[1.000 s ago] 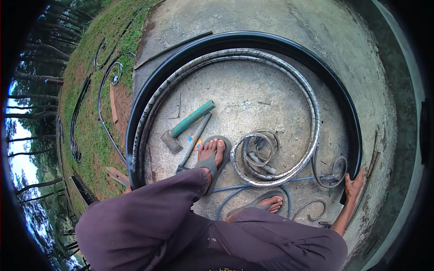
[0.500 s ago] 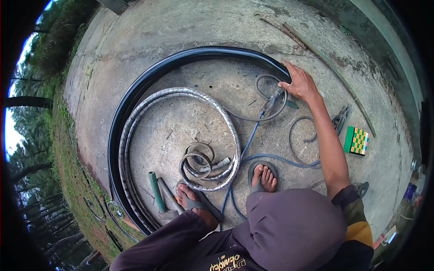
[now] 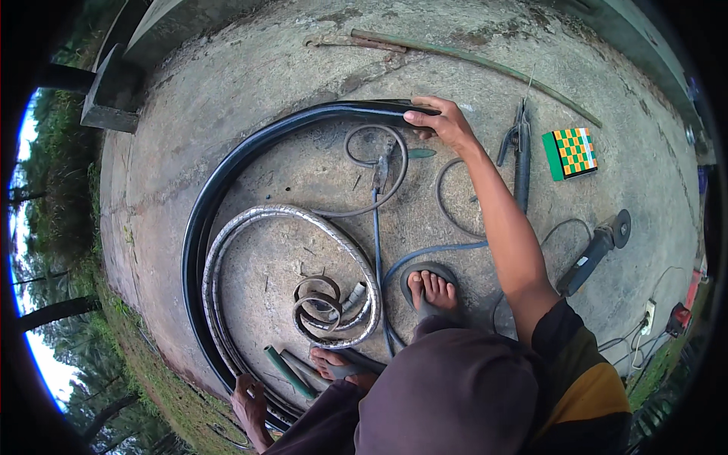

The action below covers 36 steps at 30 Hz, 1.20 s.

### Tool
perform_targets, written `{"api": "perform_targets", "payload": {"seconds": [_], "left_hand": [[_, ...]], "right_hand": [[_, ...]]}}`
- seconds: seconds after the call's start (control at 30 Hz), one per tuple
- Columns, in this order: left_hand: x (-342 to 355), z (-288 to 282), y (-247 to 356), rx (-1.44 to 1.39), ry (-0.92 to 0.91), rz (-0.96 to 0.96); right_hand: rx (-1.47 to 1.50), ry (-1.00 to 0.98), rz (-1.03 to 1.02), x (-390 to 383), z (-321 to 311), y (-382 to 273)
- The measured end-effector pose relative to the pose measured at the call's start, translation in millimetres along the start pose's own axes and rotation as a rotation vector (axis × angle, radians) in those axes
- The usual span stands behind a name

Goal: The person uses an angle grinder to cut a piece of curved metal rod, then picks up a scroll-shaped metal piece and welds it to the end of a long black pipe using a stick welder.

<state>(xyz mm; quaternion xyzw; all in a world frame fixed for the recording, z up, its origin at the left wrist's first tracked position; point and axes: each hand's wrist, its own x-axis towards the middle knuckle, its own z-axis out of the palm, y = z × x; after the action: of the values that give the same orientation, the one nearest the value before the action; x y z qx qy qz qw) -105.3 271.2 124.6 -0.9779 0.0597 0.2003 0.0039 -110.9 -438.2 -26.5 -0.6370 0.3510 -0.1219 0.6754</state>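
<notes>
A long black tube (image 3: 199, 220) curves in a wide arc over the concrete. Its far right end is in my right hand (image 3: 447, 123), the thumb on the near side and the fingers over the far side. My left hand (image 3: 250, 409), lower left, has its fingers curled on the tube's near end, partly cut off by my leg. Inside the arc lies a coil of silvery banded strip (image 3: 262, 212), its lower end running close to my left hand. Small grey metal rings (image 3: 317, 299) rest within the coil, in front of my sandalled feet.
A clamp (image 3: 381, 173) on a blue cable (image 3: 375, 227) lies inside the arc. To the right are a welding electrode holder (image 3: 522, 144), a green checkered box (image 3: 575, 153) and an angle grinder (image 3: 588, 262). A green-handled tool (image 3: 288, 371) sits by my left foot; a long rod (image 3: 485, 59) lies beyond.
My left hand has come into view at the tube's near end. The view has turned, bringing the grinder into sight. My right hand keeps hold of the far end.
</notes>
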Motion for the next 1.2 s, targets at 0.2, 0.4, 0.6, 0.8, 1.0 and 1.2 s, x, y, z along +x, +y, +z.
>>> {"api": "perform_targets", "payload": {"seconds": [0.2, 0.4, 0.6, 0.8, 1.0, 1.2], "left_hand": [[21.1, -5.3, 79.5, 0.003, -0.116, 0.075], [20.3, 4.7, 74.0, -0.047, -0.134, 0.159], [3.5, 6.6, 87.2, -0.055, -0.196, 0.066], [2.3, 32.3, 70.3, -0.040, -0.217, 0.051], [12.5, 27.6, 72.3, -0.083, -0.182, 0.139], [16.2, 24.0, 77.3, -0.086, -0.183, 0.116]], "right_hand": [[0.262, -0.016, -0.027, -4.2, -0.2, 10.7], [0.457, 0.150, -0.053, -10.8, 15.8, 20.4], [0.680, 0.401, -0.092, -24.2, 28.9, 36.9], [0.539, 0.248, -0.079, -15.7, 12.3, 36.7], [0.481, 0.223, -0.092, -13.2, 20.8, 24.8], [0.227, 0.089, -0.013, 1.3, 1.1, 22.8]]}}
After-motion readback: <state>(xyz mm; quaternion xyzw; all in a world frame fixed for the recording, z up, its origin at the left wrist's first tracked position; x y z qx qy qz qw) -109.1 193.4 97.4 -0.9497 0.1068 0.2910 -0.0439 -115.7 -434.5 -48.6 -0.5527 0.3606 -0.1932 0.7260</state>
